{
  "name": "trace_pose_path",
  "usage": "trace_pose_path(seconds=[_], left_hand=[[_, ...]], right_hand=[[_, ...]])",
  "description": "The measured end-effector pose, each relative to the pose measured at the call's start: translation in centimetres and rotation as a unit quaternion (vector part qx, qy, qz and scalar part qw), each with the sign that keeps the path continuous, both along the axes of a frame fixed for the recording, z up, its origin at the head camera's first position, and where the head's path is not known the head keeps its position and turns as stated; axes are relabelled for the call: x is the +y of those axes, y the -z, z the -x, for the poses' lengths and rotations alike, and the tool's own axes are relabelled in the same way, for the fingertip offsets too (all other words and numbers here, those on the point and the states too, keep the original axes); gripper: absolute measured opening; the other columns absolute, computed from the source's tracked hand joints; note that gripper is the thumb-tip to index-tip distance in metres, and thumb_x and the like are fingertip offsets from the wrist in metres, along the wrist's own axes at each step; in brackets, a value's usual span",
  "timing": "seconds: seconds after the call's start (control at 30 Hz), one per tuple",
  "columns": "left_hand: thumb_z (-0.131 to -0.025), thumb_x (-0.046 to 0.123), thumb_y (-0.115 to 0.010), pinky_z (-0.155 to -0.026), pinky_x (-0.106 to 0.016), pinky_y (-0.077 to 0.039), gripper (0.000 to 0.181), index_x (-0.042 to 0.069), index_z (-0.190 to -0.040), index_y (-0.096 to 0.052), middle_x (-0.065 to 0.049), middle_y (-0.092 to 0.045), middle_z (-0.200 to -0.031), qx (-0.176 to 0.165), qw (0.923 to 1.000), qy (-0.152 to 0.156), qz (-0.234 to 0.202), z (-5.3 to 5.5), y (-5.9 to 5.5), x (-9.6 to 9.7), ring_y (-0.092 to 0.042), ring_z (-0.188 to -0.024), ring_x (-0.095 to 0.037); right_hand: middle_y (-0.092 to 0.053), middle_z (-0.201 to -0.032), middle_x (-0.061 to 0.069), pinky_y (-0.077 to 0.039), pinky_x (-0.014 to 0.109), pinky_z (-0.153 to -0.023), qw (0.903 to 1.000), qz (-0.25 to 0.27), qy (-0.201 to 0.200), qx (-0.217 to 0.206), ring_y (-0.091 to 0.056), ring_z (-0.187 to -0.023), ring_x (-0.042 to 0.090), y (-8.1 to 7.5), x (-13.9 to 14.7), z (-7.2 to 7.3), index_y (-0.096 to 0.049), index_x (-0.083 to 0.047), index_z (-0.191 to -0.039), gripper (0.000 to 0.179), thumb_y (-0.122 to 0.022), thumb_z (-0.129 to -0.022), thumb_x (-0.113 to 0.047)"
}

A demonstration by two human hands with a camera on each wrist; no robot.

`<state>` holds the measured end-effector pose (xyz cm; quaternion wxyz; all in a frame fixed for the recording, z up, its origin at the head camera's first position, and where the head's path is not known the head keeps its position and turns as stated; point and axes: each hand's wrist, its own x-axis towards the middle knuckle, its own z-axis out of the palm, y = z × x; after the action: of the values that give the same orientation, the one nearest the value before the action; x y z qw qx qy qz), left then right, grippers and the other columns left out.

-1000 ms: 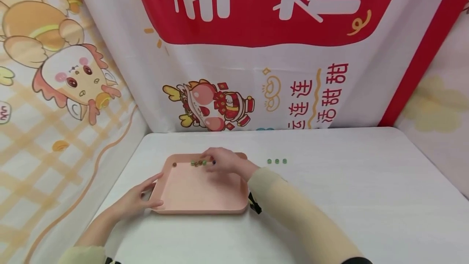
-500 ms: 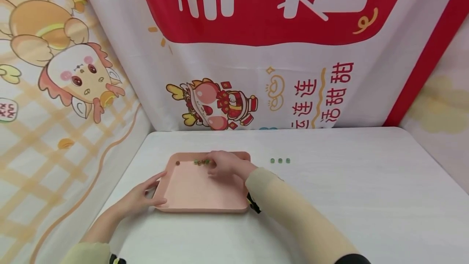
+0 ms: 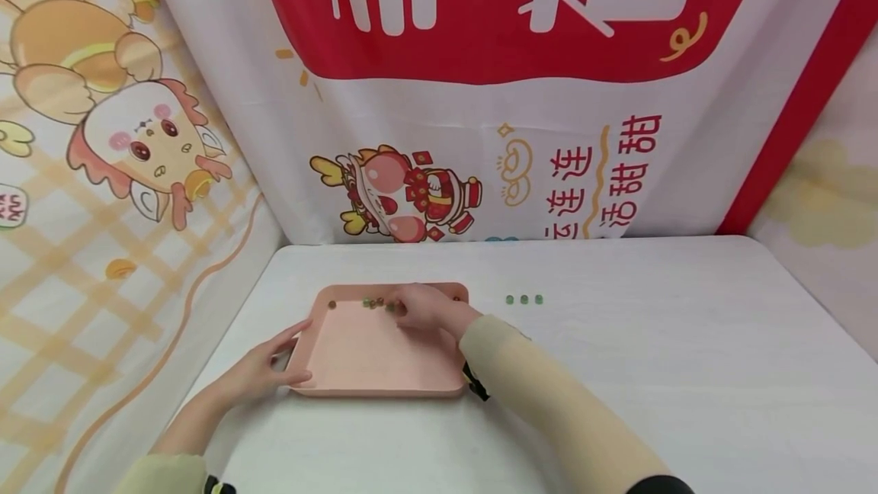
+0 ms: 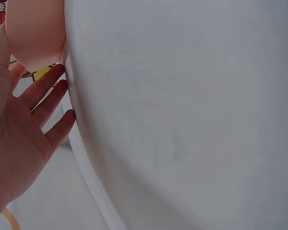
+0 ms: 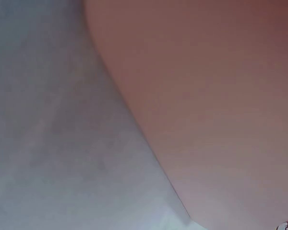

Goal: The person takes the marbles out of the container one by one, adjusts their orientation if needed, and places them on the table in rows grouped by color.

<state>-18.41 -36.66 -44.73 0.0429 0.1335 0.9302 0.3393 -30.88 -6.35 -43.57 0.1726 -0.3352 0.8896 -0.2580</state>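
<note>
In the head view a pink rectangular tray (image 3: 370, 357) lies on the white table. Several small green and brown beads (image 3: 373, 303) sit in a cluster along its far side, and a lone brown bead (image 3: 332, 305) is in the far left corner. My right hand (image 3: 428, 307) reaches over the tray with curled fingers; a green bead (image 3: 390, 307) shows at its fingertips. My left hand (image 3: 264, 368) rests against the tray's left side, thumb and index finger over the rim. The left wrist view shows the fingers straight and spread beside the tray wall (image 4: 36, 33).
Right of the tray, three green beads (image 3: 524, 299) stand in a row on the table (image 3: 658, 341). A reddish bead (image 3: 456, 298) lies at the tray's far right corner, partly behind my right wrist. Printed cloth walls (image 3: 425, 113) close in the back and both sides.
My right hand has closed in on the green bead at the right end of the cluster, and that bead has shifted slightly toward me. The left hand and tray stay in place.
</note>
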Motion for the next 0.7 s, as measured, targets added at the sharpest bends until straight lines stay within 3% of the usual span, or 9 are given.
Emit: trace_pose_path(seconds=[0.33,0.57,0.7], left_hand=[[-0.076,0.036,-0.083,-0.104,-0.058,-0.028,0.093,0.010,-0.151,-0.034,-0.018,-0.036,-0.151,-0.010,0.9999,-0.005,-0.003,0.02,0.02,0.03,-0.043,-0.130,-0.044],[-0.077,0.036,-0.083,-0.103,-0.057,-0.028,0.092,0.011,-0.151,-0.034,-0.017,-0.037,-0.151,-0.009,0.9999,-0.007,0.002,-0.12,-0.26,0.15,-0.043,-0.130,-0.043],[-0.077,0.035,-0.082,-0.105,-0.043,-0.032,0.091,0.010,-0.151,-0.035,-0.016,-0.038,-0.151,-0.004,1.0000,-0.002,0.002,-0.26,-0.20,0.09,-0.044,-0.129,-0.042]], right_hand=[[-0.064,-0.102,-0.007,-0.046,0.023,-0.084,0.9997,-0.016,0.005,0.019,-0.054,-0.091,0.010,-0.12,0.36,-0.12,-0.072,-0.016,-0.116,0.027,-0.065,-0.092,-0.004],[-0.062,-0.093,-0.005,-0.044,0.024,-0.075,0.9998,-0.009,0.015,0.001,-0.054,-0.088,0.013,-0.27,0.82,-0.34,-0.074,-0.019,-0.094,0.023,-0.064,-0.091,0.001],[-0.062,-0.089,-0.003,-0.044,0.024,-0.071,0.9992,0.002,0.027,-0.030,-0.055,-0.086,0.014,-0.32,0.87,-0.48,-0.073,-0.020,-0.088,0.024,-0.065,-0.090,0.003]])
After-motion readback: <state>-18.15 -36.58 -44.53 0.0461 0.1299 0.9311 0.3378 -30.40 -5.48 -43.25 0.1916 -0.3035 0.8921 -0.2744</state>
